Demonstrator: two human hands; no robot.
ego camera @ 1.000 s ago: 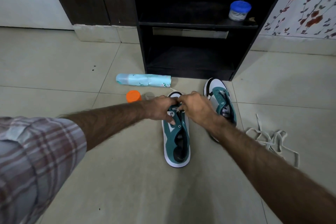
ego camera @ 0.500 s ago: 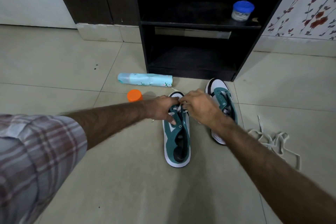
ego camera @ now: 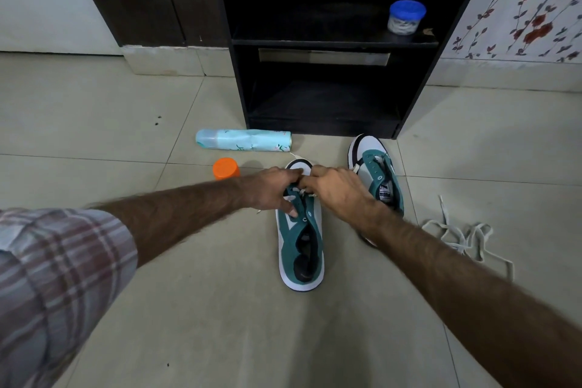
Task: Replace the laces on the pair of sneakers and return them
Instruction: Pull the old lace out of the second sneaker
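A person's two bare forearms reach in from the lower corners of the frame toward the centre, over a pale tiled floor [ego camera: 132,123]. A green and white low-top sneaker [ego camera: 300,249] stands on the floor at the centre, toe pointing away toward the top of the frame. The left hand [ego camera: 271,190] rests on the sneaker's left side near the toe, its fingertips curled and pinching a white lace [ego camera: 300,192] at the front eyelets. The right hand [ego camera: 338,187] meets it from the right, fingers curled around the same lace. The two hands touch over the front of the shoe.

Just right of centre stands the second green and white sneaker [ego camera: 376,167], partly covered by the right wrist, with a white lace threaded through its front eyelets. Further right, a loose tangle of off-white laces [ego camera: 463,236] lies on the floor.

Above the hands, a light blue spray can [ego camera: 242,140] lies on its side, and an orange round cap [ego camera: 225,168] sits just below it. A black open shelf unit [ego camera: 324,44] fills the upper centre, with a small clear jar with a blue lid [ego camera: 405,17] on its upper shelf. A plaid sleeve [ego camera: 56,280] shows at lower left.
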